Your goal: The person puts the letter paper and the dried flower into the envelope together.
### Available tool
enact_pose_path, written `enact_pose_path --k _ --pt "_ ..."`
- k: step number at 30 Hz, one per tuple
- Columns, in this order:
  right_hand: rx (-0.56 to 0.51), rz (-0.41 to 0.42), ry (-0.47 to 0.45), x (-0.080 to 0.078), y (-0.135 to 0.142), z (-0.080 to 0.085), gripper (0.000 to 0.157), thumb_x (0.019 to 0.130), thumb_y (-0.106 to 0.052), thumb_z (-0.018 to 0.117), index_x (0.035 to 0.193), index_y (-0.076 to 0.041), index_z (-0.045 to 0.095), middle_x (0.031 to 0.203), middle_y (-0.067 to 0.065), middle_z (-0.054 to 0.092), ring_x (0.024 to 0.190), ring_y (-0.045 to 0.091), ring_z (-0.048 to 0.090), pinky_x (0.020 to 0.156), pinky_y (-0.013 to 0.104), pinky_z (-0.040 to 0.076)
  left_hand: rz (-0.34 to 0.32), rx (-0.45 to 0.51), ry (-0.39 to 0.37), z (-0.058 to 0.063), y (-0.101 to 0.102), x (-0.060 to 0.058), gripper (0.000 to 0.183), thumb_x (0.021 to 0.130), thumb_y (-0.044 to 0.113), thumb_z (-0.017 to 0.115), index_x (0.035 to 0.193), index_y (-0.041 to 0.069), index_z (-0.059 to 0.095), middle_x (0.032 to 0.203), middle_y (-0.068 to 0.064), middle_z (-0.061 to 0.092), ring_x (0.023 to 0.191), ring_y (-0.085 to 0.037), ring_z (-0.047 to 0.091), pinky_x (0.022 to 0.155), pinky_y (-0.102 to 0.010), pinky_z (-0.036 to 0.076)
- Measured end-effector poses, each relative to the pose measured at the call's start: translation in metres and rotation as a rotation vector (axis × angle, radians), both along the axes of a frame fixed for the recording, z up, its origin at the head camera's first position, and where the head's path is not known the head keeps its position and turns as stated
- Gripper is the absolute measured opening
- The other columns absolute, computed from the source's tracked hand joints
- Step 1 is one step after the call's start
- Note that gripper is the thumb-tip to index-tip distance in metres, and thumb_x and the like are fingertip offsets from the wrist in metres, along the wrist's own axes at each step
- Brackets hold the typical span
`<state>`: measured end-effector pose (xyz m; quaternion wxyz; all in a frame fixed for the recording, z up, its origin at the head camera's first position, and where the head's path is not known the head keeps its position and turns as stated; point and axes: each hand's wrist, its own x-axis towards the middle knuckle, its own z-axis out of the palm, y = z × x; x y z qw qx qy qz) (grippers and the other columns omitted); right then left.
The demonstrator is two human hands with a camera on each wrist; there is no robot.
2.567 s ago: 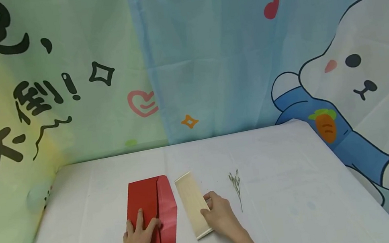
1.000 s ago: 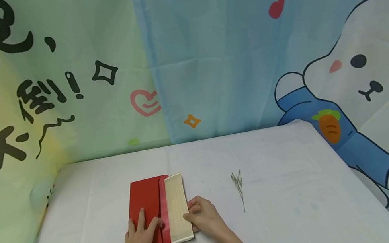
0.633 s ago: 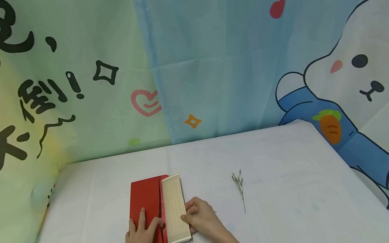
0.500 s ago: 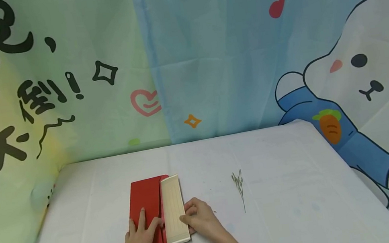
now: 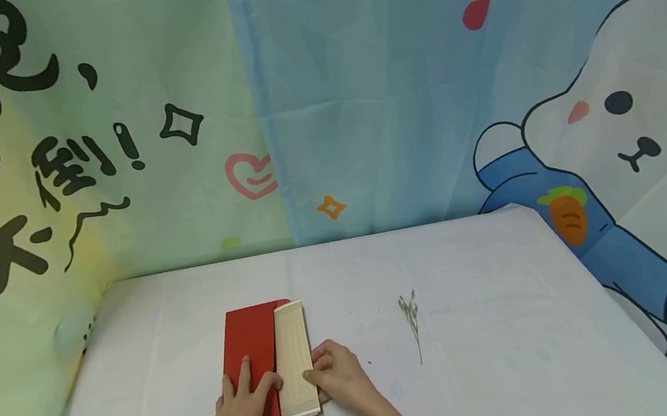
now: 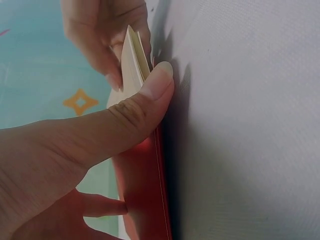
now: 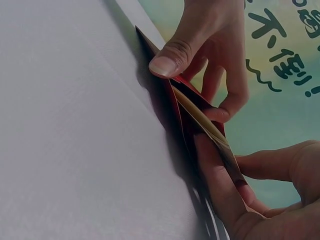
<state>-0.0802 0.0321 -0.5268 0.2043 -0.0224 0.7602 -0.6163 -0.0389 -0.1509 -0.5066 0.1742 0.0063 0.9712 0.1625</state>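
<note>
A red envelope (image 5: 250, 343) lies on the white-covered table, its flap side to the right. My left hand (image 5: 240, 410) rests on it with fingers spread, thumb at the near edge and index fingertip by the pocket's mouth. A cream folded card (image 5: 294, 358) lies over the flap, its left edge at that mouth. My right hand (image 5: 345, 380) pinches the card's right edge, thumb on top and fingers beneath. In the right wrist view, the card (image 7: 200, 117) shows between the red layers; how deep it sits is hidden. The left wrist view shows the card's layered end (image 6: 137, 55).
A small dried flower sprig (image 5: 411, 316) lies on the white tablecloth (image 5: 498, 326) to the right of my right hand. A printed curtain (image 5: 361, 128) hangs behind the table. Tiny dark specks dot the cloth near the right hand.
My right hand has drawn the card leftward from beside the envelope, over the flap and up to the pocket's mouth. My left hand has stayed in place on the envelope.
</note>
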Motion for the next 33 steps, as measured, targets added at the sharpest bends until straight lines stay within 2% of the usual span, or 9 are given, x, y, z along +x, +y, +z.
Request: enact_pose_path --k 6,12,16,22,27,33 --pt "0.008 0.001 -0.006 0.0006 -0.0023 0.0012 0.027 0.084 -0.007 0.069 0.104 0.004 0.054 0.079 0.011 0.07 0.058 0.018 0.066 0.05 0.032 0.056 0.001 -0.005 -0.001 0.0001 0.001 -0.0012 0.066 0.058 0.045 0.088 0.11 0.024 0.055 0.149 -0.031 0.032 0.125 -0.063 0.032 0.095 -0.072 0.038" --pt "0.047 0.009 0.029 0.0029 -0.0043 0.0007 0.027 0.083 -0.007 0.07 0.103 0.003 0.057 0.077 0.011 0.071 0.059 0.016 0.065 0.049 0.028 0.053 -0.002 -0.016 -0.011 -0.0005 0.0022 -0.0017 0.067 0.057 0.045 0.089 0.11 0.023 0.054 0.149 -0.031 0.032 0.124 -0.063 0.033 0.094 -0.072 0.038" --pt "0.029 0.005 0.015 0.004 -0.0051 0.0009 0.027 0.083 -0.005 0.07 0.106 0.004 0.058 0.078 0.011 0.071 0.06 0.018 0.065 0.047 0.03 0.054 -0.006 -0.024 -0.004 0.0004 0.0023 -0.002 0.068 0.057 0.045 0.089 0.111 0.023 0.055 0.149 -0.031 0.032 0.124 -0.064 0.033 0.094 -0.073 0.038" --pt "0.039 0.008 0.018 0.0054 -0.0065 0.0017 0.028 0.082 -0.003 0.069 0.108 0.003 0.059 0.078 0.011 0.071 0.062 0.015 0.063 0.049 0.026 0.053 -0.006 -0.017 0.004 -0.0002 0.0012 -0.0013 0.068 0.057 0.045 0.089 0.112 0.023 0.054 0.149 -0.031 0.032 0.124 -0.063 0.033 0.094 -0.073 0.038" --pt "0.004 0.009 -0.005 0.0065 -0.0073 0.0026 0.03 0.081 0.0 0.067 0.11 0.004 0.059 0.08 0.013 0.07 0.059 0.016 0.064 0.048 0.03 0.055 -0.012 -0.004 0.016 -0.0015 -0.0003 -0.0003 0.068 0.057 0.046 0.089 0.111 0.024 0.054 0.149 -0.031 0.032 0.122 -0.059 0.035 0.093 -0.071 0.039" --pt "0.01 0.017 0.005 0.0071 -0.0078 0.0033 0.03 0.079 0.001 0.066 0.109 0.004 0.059 0.08 0.013 0.07 0.057 0.016 0.063 0.048 0.032 0.055 -0.014 0.007 0.031 -0.0024 -0.0012 0.0008 0.07 0.055 0.049 0.089 0.111 0.024 0.054 0.149 -0.03 0.033 0.12 -0.058 0.035 0.093 -0.071 0.04"
